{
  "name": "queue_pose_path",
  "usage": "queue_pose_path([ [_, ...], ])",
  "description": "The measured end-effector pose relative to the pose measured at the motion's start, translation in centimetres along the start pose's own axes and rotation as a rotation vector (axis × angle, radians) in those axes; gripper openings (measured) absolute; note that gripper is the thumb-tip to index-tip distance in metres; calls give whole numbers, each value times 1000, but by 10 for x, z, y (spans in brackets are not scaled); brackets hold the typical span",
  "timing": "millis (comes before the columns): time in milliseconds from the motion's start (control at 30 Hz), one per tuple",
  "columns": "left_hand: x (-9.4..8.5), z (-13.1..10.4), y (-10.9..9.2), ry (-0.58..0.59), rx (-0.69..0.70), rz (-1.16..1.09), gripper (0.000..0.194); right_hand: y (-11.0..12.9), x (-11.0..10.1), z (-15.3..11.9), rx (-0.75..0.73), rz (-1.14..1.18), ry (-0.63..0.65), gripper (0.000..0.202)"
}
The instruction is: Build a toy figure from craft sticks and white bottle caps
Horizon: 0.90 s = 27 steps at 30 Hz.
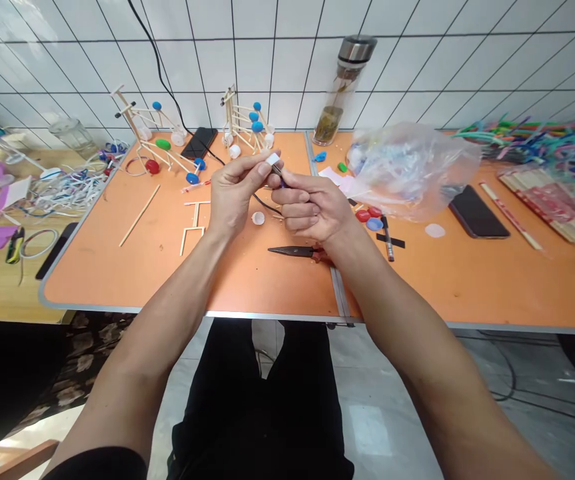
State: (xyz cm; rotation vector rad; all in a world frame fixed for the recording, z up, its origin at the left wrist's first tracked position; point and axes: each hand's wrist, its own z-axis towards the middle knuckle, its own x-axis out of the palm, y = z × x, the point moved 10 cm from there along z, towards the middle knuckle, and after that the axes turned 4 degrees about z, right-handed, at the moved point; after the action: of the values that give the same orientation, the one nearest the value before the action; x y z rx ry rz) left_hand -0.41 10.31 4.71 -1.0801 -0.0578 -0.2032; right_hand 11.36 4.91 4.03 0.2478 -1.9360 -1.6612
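Observation:
Above the orange table my left hand [237, 193] pinches a small white piece [272, 159] between thumb and fingertips. Close against it, my right hand [312, 205] is closed round a thin dark tool [278, 175], whose tip meets the white piece; most of the tool is hidden in the fingers. Under the hands lie black-nosed pliers [292, 251] and a small white cap [258, 218]. A small frame of wooden sticks [194, 229] rests left of my left hand, and one loose stick [140, 215] lies farther left.
Two stick models with coloured caps [163, 144] [252, 120] stand at the back, beside a black phone [200, 143]. A glass bottle [334, 100], a plastic bag [407, 167], another phone [478, 212] and packed chopsticks [552, 200] are farther right. A black cable [164, 83] runs down behind the hands.

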Motion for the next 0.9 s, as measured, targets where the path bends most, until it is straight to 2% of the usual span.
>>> queue_pose_path([
  [67,-3,0,4,-16,-19,6,23,-3,-8,3,-21,-164,-99,29],
  [133,-7,-1,14,-32,-39,45,28,-2,-24,2,-103,-544,-370,32],
  [200,-9,-2,26,-36,-77,102,36,-8,-25,3,-152,-700,-493,22],
  [233,-10,-3,31,-31,-95,125,39,-6,-25,1,-156,-882,-574,21],
  [267,-10,-3,33,-24,-107,139,40,-6,-24,0,-160,-964,-606,20],
  [333,-8,-3,31,-8,-106,126,38,-2,-25,0,-162,-963,-593,18],
  [400,-6,-1,24,-1,-82,75,32,-1,-25,3,-143,-699,-444,23],
  [500,-3,1,17,-3,-56,15,28,-1,-19,6,-93,-533,-276,35],
  [533,-2,1,17,-7,-51,14,29,1,-19,6,-118,-492,-287,36],
  [567,-2,0,18,-11,-44,25,31,6,-23,4,-170,-543,-359,36],
  [667,-4,-2,21,-33,-12,108,37,11,-24,-4,-228,-1009,-612,26],
  [733,-5,-4,22,-43,8,166,39,8,-17,-5,-193,-1301,-687,25],
  [767,-6,-5,22,-41,14,182,40,6,-15,-4,-180,-1368,-693,26],
  [833,-6,-4,21,-28,22,183,41,7,-13,-5,-200,-1329,-676,23],
  [900,-5,-3,18,-8,39,163,40,11,-19,-5,-241,-1073,-631,18],
])
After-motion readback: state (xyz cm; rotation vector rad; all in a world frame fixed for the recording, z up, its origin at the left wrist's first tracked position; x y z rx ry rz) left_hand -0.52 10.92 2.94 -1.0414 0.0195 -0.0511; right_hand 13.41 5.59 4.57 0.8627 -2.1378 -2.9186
